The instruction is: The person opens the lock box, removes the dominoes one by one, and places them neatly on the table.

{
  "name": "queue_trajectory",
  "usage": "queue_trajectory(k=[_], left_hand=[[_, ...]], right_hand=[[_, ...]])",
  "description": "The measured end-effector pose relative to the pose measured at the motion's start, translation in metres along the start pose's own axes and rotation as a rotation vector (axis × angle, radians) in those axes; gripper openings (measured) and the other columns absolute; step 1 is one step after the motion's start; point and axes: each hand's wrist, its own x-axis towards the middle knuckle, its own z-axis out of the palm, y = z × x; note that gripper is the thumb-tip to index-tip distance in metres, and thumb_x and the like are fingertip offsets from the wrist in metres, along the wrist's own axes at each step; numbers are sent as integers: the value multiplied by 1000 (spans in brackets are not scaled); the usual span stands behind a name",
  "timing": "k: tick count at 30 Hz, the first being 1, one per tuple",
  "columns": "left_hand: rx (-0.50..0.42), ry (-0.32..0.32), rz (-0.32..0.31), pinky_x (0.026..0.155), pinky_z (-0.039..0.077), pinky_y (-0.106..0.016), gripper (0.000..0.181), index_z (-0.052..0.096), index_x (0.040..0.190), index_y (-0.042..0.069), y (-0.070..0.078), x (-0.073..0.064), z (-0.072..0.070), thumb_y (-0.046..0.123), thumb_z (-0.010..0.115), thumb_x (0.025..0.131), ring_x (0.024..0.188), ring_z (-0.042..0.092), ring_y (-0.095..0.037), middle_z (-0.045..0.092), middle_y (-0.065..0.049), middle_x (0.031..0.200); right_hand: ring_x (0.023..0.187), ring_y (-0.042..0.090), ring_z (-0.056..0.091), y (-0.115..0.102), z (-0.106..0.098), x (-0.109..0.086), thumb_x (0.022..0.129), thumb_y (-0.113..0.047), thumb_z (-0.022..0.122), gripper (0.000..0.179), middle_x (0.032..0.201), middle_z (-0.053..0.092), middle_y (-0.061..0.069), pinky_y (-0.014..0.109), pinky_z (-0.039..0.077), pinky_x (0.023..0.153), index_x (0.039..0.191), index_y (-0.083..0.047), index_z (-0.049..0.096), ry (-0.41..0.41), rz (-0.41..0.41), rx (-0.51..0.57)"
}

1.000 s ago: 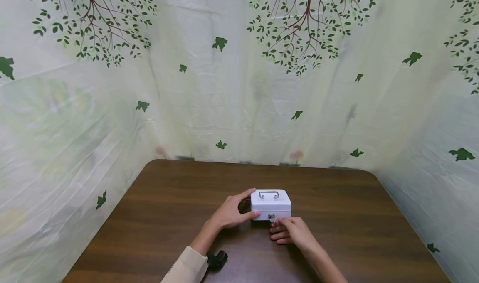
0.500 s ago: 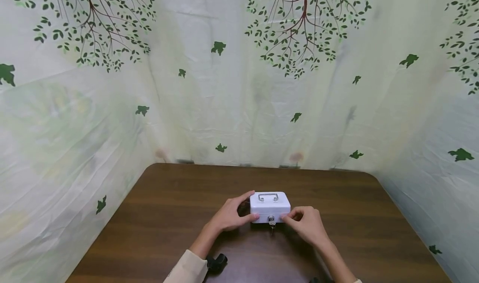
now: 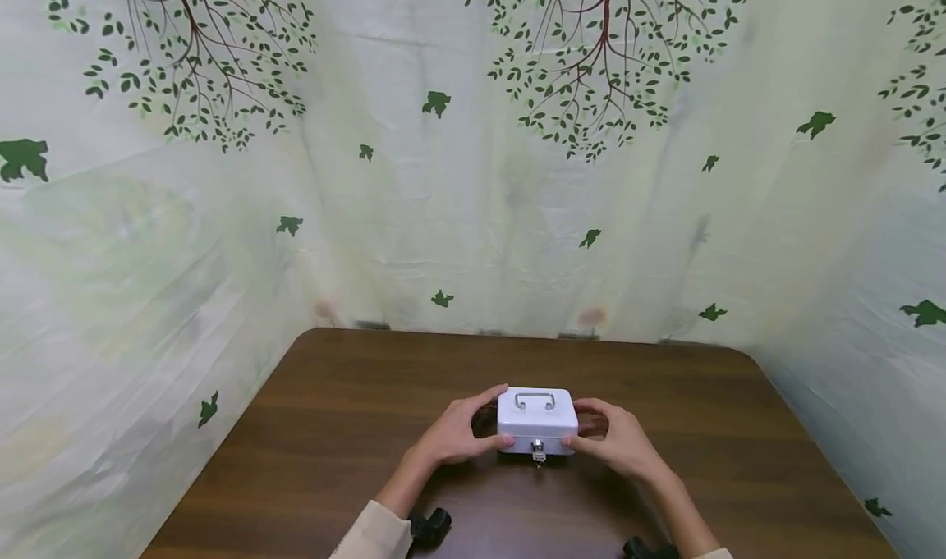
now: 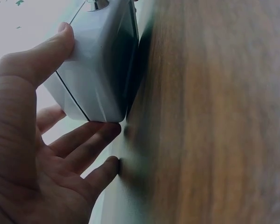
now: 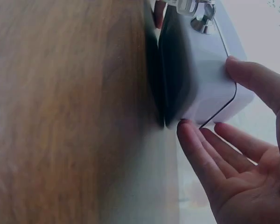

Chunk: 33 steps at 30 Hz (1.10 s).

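A small white cash box [image 3: 538,415] with a wire handle on its lid sits mid-table in the head view. A key with a tag [image 3: 539,452] hangs from the lock on its front. My left hand [image 3: 454,432] grips the box's left side, thumb on the front and fingers at the side and back. On the right side my right hand [image 3: 621,440] holds it the same way, its thumb on the front near the lid seam. Both wrist views show the dark underside of the box [image 4: 95,70], with a shadowed gap above the table there. The key ring's far end is hidden.
The brown wooden table [image 3: 369,387] has rounded far corners. Pale curtains [image 3: 473,214] printed with leaves and branches stand close behind it and on both sides. A black wrist-worn device [image 3: 430,528] sits under the left forearm, another [image 3: 649,549] under the right.
My right hand has left the key, moved right, and taken hold of the box's right side. The left hand has kept its grip. The head view has shifted slightly.
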Motion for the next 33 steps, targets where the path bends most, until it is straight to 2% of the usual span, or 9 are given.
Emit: queue_trajectory(k=[3, 7, 19, 25, 29, 33], left_hand=[[1, 4, 3, 113, 46, -50, 87, 41, 159, 29, -2, 0, 2, 60, 76, 85, 134, 57, -19, 58, -1, 150], [1, 17, 37, 113, 47, -48, 90, 44, 158, 25, -3, 2, 1, 59, 80, 82, 133, 58, -17, 58, 0, 150], [-23, 18, 94, 112, 48, -45, 94, 47, 155, 19, -6, 2, 3, 53, 87, 78, 130, 59, -12, 62, 1, 145], [-15, 20, 120, 112, 48, -42, 96, 47, 154, 23, -9, 3, 3, 52, 91, 74, 127, 61, -9, 65, 6, 140], [-18, 15, 133, 111, 48, -43, 96, 46, 153, 24, -10, 2, 3, 49, 92, 73, 127, 61, -9, 65, 7, 139], [-24, 18, 166, 111, 49, -44, 95, 47, 152, 22, -10, 2, 3, 45, 94, 73, 127, 61, -11, 64, 6, 140]], right_hand=[[106, 26, 74, 3, -1, -1, 83, -27, 89, 70, 135, 65, 23, 27, 62, 84, 139, 1, 57, -40, -29, 41], [108, 29, 73, 4, -4, -1, 82, -24, 89, 74, 136, 63, 25, 30, 62, 85, 142, 1, 53, -71, -32, 71], [106, 28, 72, 14, -2, 0, 79, -18, 91, 84, 131, 63, 24, 31, 62, 84, 149, -4, 45, -108, -14, 97], [107, 29, 71, 17, 0, 1, 77, -17, 92, 86, 144, 53, 26, 34, 62, 87, 147, -6, 43, -128, -38, 95], [108, 26, 69, 19, 3, 2, 77, -17, 93, 95, 153, 45, 25, 34, 61, 90, 152, -6, 37, -134, -79, 81], [107, 22, 68, 19, 4, 2, 75, -19, 94, 98, 154, 44, 23, 31, 60, 91, 154, -9, 37, -130, -90, 55]])
